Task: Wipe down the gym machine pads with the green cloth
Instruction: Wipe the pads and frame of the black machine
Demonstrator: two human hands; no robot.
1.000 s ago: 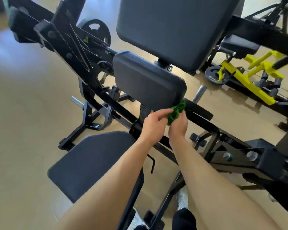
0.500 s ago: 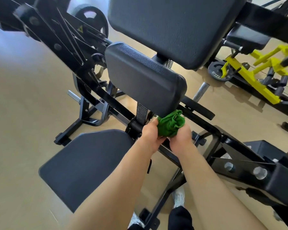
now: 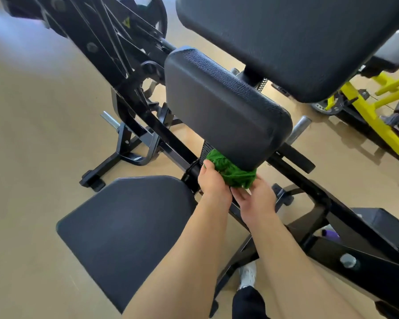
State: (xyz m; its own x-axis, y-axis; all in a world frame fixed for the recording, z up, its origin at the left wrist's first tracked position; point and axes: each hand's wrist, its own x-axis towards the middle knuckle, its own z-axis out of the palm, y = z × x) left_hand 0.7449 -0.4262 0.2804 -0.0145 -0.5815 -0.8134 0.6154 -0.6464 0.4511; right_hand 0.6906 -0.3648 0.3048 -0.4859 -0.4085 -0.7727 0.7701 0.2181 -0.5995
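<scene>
Bunched green cloth [image 3: 233,171] against pad [image 3: 221,107] (underside)

The tan floor [image 3: 32,134] carries the black machine [image 3: 97,42], its feet standing on it to my left and beneath me. My shoe [image 3: 248,275] is planted on the floor under the frame. A yellow machine [image 3: 376,125] stands on it at the far right edge.
</scene>
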